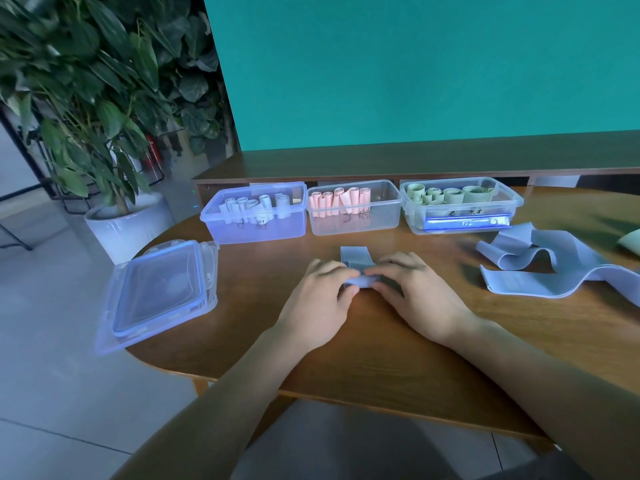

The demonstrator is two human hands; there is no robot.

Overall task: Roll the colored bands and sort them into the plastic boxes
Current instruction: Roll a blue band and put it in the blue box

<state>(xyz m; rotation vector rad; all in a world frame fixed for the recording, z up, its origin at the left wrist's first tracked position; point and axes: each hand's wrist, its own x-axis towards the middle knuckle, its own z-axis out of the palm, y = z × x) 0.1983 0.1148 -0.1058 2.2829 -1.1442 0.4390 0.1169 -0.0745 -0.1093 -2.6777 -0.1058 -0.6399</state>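
Behind your wooden surface (363, 341) stands a teal wall (415, 64), with a leafy potted plant (104, 98) on the floor to the left. Along the far side of the surface you have 3 plastic boxes in a row, all open: the left box (254, 226) holds rolled blue bands, the middle box (355, 221) holds rolled pink bands, and the right box (460, 216) holds rolled green bands. Stacked lids (159, 292) lie at the left edge, partly overhanging it. At the middle of the surface, in front of the middle box, both your hands meet on a blue band (360, 281): your left hand (320, 299) and right hand (415, 296) each curl their fingers round an end of the rolled part, so each grip is narrow and holding that band. Its unrolled tail lies flat on the surface, pointing toward the boxes. Well to the right, a loose blue band (554, 271) lies in wavy folds, and a green band (632, 240) shows only at the frame's right edge.
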